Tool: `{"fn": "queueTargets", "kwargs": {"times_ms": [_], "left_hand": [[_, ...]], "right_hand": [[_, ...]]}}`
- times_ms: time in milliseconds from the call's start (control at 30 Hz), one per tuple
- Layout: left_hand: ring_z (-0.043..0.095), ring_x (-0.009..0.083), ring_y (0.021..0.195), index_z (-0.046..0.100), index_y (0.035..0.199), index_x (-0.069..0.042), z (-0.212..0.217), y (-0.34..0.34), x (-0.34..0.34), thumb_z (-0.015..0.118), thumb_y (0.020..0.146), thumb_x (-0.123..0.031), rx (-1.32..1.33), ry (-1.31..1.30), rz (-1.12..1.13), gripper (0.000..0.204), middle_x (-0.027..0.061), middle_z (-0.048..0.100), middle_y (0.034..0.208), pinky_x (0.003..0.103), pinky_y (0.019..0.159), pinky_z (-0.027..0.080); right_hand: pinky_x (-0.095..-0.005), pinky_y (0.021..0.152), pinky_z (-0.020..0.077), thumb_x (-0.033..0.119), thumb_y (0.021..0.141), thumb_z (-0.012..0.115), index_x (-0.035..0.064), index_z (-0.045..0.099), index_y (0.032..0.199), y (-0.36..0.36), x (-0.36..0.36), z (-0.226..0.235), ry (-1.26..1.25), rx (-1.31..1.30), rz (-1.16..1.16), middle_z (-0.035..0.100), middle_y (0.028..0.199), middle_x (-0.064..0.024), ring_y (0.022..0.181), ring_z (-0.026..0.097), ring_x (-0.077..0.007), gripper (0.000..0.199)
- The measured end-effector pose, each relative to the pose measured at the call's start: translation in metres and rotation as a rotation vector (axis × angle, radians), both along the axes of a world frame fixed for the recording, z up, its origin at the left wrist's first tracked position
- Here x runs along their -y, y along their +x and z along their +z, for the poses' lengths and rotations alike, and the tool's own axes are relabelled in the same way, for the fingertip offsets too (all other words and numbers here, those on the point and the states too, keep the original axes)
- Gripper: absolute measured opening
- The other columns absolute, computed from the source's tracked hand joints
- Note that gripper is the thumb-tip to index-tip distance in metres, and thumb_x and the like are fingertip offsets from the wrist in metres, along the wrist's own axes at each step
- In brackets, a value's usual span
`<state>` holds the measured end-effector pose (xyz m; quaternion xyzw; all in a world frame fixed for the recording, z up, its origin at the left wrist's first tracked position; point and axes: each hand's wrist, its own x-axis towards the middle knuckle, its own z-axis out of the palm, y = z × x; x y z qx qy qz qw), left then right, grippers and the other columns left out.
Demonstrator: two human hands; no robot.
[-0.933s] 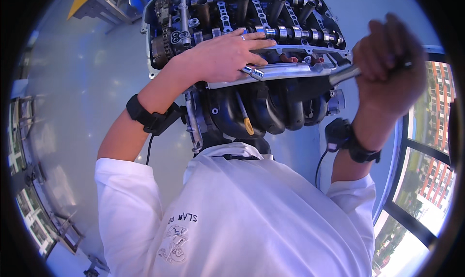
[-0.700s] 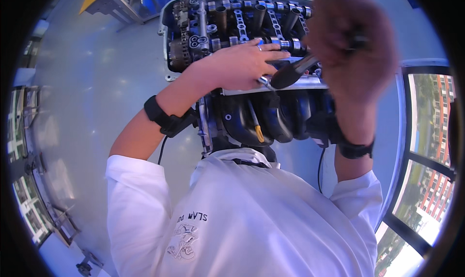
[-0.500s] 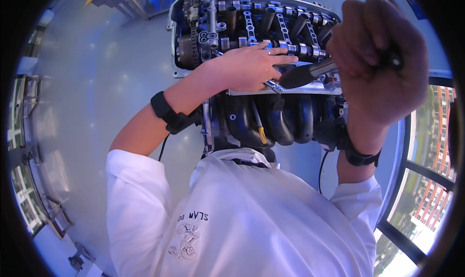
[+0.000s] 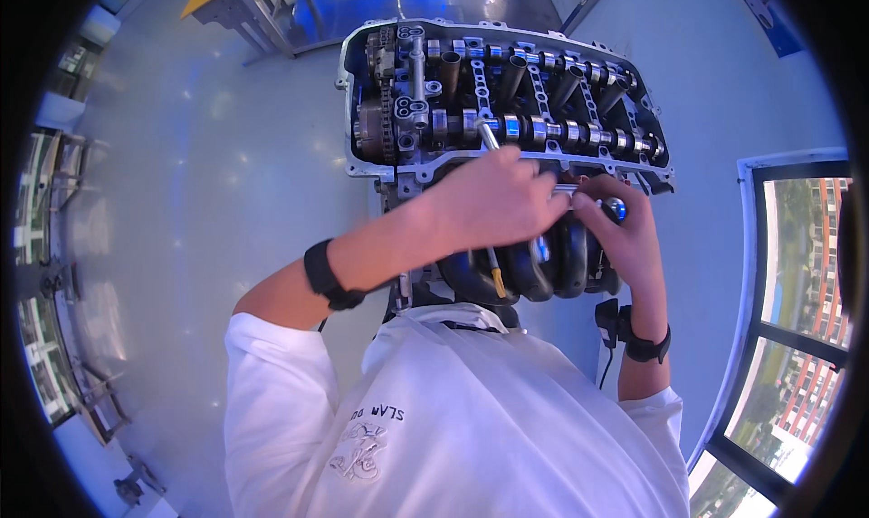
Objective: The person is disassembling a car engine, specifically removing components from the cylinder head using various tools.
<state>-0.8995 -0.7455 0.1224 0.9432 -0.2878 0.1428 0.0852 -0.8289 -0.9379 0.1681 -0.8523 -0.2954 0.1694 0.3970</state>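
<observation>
My left hand (image 4: 502, 196) is closed around a slim chrome bar (image 4: 489, 135). One end of the bar slants up over the near camshaft, and a shiny socket-like end (image 4: 540, 248) shows below the hand. Close beside it, my right hand (image 4: 629, 228) has its fingers bent around a chrome tool with a rounded end (image 4: 615, 208); the fingers hide most of it, so its kind is unclear. Both hands are over the near edge of an opened engine cylinder head (image 4: 425, 167), above the black intake manifold (image 4: 572, 264). A yellow-ended tool (image 4: 497, 278) rests on that manifold.
Camshafts (image 4: 511, 127), a timing chain (image 4: 386, 110) and several upright tubes (image 4: 516, 76) fill the cylinder head. Behind it stands a metal workbench (image 4: 434, 6) with a yellow corner. Windows (image 4: 797, 246) line the right side. Black bands with cables circle both wrists.
My right hand has dropped from high at the right to beside the left. The left hand has gone from lying spread over the chrome bar to gripping it nearer me. My view has shifted.
</observation>
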Motion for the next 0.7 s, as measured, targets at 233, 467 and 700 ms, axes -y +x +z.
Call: {"fn": "queueTargets", "kwargs": {"times_ms": [233,467,700], "left_hand": [[0.061,0.0220,0.051,0.067,0.101,-0.007,0.015,-0.084,-0.029,0.070,0.078,-0.011,-0.039,-0.241,0.306,0.023,0.0045,0.060,0.065,0.033,0.048,0.047],[0.061,0.0335,0.058,0.063,0.108,-0.012,-0.020,-0.127,-0.100,0.071,0.085,-0.013,-0.170,-0.396,0.854,0.025,0.0121,0.063,0.066,0.042,0.055,0.045],[0.058,0.0315,0.057,0.065,0.100,-0.009,-0.075,-0.197,-0.124,0.069,0.084,-0.008,-0.266,-0.667,0.977,0.017,0.0125,0.058,0.062,0.040,0.056,0.043]], "right_hand": [[-0.0340,0.074,0.0513,0.023,0.087,0.072,-0.0063,0.069,0.092,0.006,-0.010,-0.018,0.002,0.052,0.089,0.070,0.079,-0.0149,0.072,0.065,-0.0201,0.030],[-0.0430,0.075,0.0557,0.048,0.085,0.070,-0.0070,0.071,0.091,0.025,-0.150,-0.026,-0.188,0.224,0.268,0.069,0.084,-0.0269,0.081,0.069,-0.0414,0.055],[-0.0328,0.040,0.0428,0.045,0.088,0.064,-0.0063,0.068,0.077,0.040,-0.215,-0.041,-0.459,-0.133,0.194,0.065,0.059,-0.0137,0.043,0.058,-0.0184,0.052]]}}
